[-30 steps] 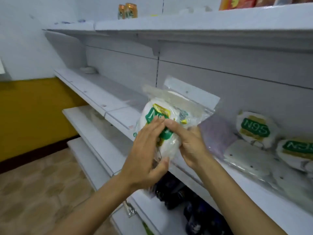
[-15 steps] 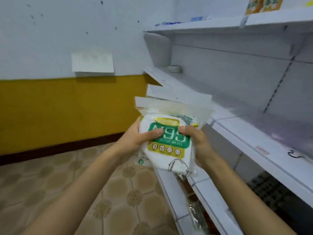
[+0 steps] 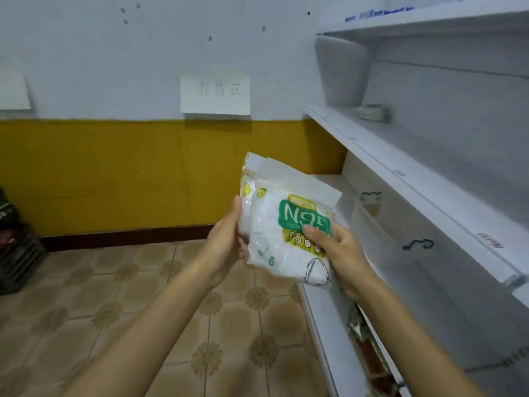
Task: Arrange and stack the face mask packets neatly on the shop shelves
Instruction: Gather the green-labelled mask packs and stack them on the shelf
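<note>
The face mask packets (image 3: 289, 224), a small stack of clear bags with a green N95 label on the front one, sit at the centre of the frame, held in the air above the tiled floor (image 3: 143, 296) and just left of the shop shelves (image 3: 400, 173). The stack is tilted, with its top edge leaning toward the upper left. The right hand (image 3: 340, 253) grips the lower right part of the front packet, thumb pressed on the printed label and the fingers curled behind it. The left hand (image 3: 226, 247) holds the left edge of the stack, thumb along the side; its fingers are hidden behind the packets. The white shelves fill the right of the frame, and a small pale object (image 3: 372, 111) lies on the middle one. A paper sign (image 3: 215, 93) hangs on the white and yellow wall (image 3: 114, 173) at upper centre. A dark crate (image 3: 17, 247) stands at the left edge.
</note>
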Demonstrator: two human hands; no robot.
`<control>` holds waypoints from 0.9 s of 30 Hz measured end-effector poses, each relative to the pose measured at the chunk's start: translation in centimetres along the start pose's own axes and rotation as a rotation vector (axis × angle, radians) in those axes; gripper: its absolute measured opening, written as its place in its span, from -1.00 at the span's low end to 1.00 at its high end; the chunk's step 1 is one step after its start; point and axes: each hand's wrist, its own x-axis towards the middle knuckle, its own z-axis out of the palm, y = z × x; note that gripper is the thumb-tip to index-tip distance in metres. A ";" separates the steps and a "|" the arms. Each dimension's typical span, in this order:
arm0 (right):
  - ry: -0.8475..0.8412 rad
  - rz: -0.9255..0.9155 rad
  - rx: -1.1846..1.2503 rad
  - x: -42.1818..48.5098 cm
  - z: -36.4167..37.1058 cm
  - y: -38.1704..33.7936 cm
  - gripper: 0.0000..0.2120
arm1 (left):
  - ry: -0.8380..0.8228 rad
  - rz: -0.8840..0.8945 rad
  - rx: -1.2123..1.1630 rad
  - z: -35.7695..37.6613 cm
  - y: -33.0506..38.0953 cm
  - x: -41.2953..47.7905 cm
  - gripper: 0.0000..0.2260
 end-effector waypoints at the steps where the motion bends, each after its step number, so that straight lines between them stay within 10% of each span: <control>1: -0.022 0.011 0.015 1.9 0.1 0.4 -0.57 | 0.008 -0.023 0.025 -0.6 -0.1 1.8 -0.56; 18: 0.193 -0.025 0.222 31.6 -5.5 0.9 -0.59 | 0.070 0.006 -0.195 -4.7 3.3 28.5 -0.72; 22: 0.132 -0.114 0.384 37.2 -5.3 -1.1 -0.59 | -0.108 -0.053 -0.221 -4.1 3.6 34.8 -0.68; 27: 0.091 -0.071 0.032 46.0 -3.6 -1.2 -0.38 | -0.480 -0.056 -0.158 -2.8 3.7 44.0 -0.41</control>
